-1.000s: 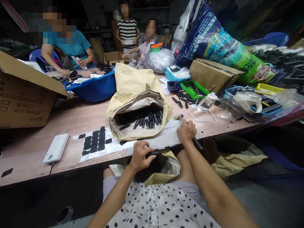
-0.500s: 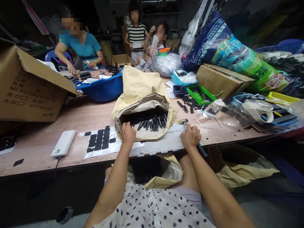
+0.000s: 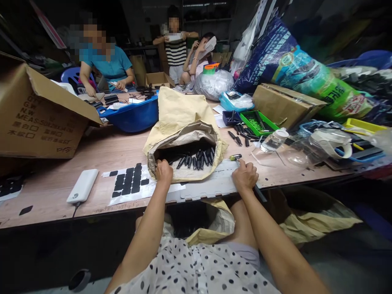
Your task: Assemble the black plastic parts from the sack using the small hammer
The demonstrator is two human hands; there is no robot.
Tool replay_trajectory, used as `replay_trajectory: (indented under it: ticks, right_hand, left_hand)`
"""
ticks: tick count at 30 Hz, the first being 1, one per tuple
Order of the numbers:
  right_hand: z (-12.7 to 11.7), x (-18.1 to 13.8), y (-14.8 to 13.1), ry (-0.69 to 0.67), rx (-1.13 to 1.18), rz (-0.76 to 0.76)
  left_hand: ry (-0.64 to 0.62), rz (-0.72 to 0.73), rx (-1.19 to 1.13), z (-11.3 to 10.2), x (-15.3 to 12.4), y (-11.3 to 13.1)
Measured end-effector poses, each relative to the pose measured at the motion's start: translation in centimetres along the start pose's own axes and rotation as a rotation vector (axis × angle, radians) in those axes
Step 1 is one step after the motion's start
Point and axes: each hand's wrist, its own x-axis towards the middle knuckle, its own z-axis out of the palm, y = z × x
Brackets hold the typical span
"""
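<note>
A tan woven sack [image 3: 183, 104] lies on the table with its mouth facing me, and several black pen-shaped pieces [image 3: 199, 158] rest inside the opening. At the lower left of that mouth is my left hand [image 3: 164, 171], its fingers curled over the lip. The fingertips are hidden, so what they pinch does not show. To the right of the sack, my right hand [image 3: 245, 175] is closed around a small hammer [image 3: 259, 193]; its yellowish head sticks out past the fingers and its dark handle out below. A flat grey-white board [image 3: 211, 183] lies under the sack and beside this hand.
Left on the table are a white power bank [image 3: 82, 185] with a cable and a sheet of black stickers [image 3: 130, 179]. A cardboard box [image 3: 45, 118], a blue basin [image 3: 131, 116], a green tray [image 3: 259, 122] and a clear jar [image 3: 274, 141] stand around. Three people work beyond.
My left hand has shifted very slightly at the sack's mouth; my right hand stays nearly still with the hammer. Behind, two people have raised their arms with white items.
</note>
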Motion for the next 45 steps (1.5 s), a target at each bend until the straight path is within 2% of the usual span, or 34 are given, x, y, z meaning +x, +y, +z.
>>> replay_trajectory:
  ticks: [3,5,7,10,13,15,19,23,26,29,32,36,39,45]
  right_hand:
    - [-0.5,0.0,-0.4,-0.036,-0.005,0.015]
    - [-0.8,0.0,-0.7,-0.053,-0.005,0.024]
    - [-1.0,0.0,-0.9,-0.063,-0.001,0.028]
    - [-1.1,0.0,-1.0,-0.072,0.001,0.033]
    - [-1.1,-0.1,-0.9,-0.075,-0.008,0.036]
    - [-1.1,-0.1,-0.9,-0.076,-0.014,0.035]
    - [-0.7,-0.1,-0.9,-0.068,-0.013,0.047]
    - [-0.3,0.3,-0.4,-0.053,0.049,0.065]
    - [-0.7,0.3,0.0,-0.024,0.172,0.125]
    - [-2.1,-1.2,-0.2,0.092,0.418,0.151]
    - [-3.9,-4.5,-1.6,0.120,0.727,0.035]
    - [-5.2,-9.6,-4.3,-0.085,0.934,-0.265]
    - [-5.0,-11.9,-5.6,-0.183,0.910,-0.385]
    - [-4.9,-12.8,-6.2,-0.163,0.720,-0.428]
  left_hand:
    - [0.028,0.006,-0.003,-0.5,0.0,-0.2]
    - [0.017,-0.008,0.028,-1.2,-0.2,0.1]
    - [-0.001,0.039,0.028,-2.3,-0.8,0.7]
    - [-0.073,0.323,-0.106,-3.8,-2.7,1.6]
    - [-0.290,0.643,-0.234,-4.1,-5.1,1.9]
    - [-0.389,0.733,-0.231,-3.6,-6.5,1.6]
    - [-0.335,0.715,-0.189,-2.0,-7.5,0.6]
    - [-0.310,0.657,-0.348,-1.0,-7.0,-0.1]
    - [-0.345,0.589,-0.422,-0.7,-6.6,-0.3]
    - [-0.373,0.558,-0.426,-0.7,-6.5,-0.2]
    - [-0.384,0.547,-0.416,-0.8,-6.5,0.0]
    - [-0.420,0.541,-0.420,-0.9,-6.5,0.1]
    - [-0.423,0.535,-0.416,-0.8,-6.5,0.2]
    - [-0.417,0.521,-0.397,-0.7,-6.5,0.4]
